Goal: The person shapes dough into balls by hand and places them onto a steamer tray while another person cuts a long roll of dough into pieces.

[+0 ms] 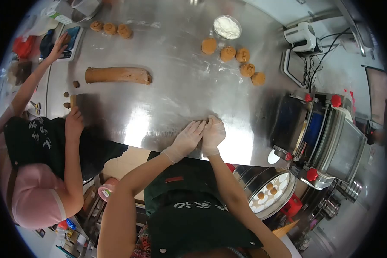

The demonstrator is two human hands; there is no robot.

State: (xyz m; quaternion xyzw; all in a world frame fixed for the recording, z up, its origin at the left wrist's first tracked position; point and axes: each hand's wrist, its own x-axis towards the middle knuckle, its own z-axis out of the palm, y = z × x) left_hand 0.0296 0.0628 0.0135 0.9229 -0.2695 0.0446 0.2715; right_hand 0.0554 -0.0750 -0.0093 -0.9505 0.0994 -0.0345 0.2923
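Observation:
My left hand point(187, 140) and my right hand point(213, 134), both in thin clear gloves, meet over the front part of the steel table point(172, 107). Their fingertips touch and the fingers are curled closed. Whatever lies between them is hidden; I cannot make it out. Beyond them, toward the back right, sit several brown dough balls point(228, 53) in a loose row. A bowl of white powder point(227, 27) stands just behind these. To the left lies a thick brown dough log point(116, 75).
At left, a co-worker's hand point(74, 120) holds a dough scraper point(78, 103) beside small dough pieces point(76, 84); the other reaches to a scale point(71, 43). Three dough lumps point(110, 29) lie at the back. A roller machine point(316, 133) stands right; a round tray point(273, 195) sits below.

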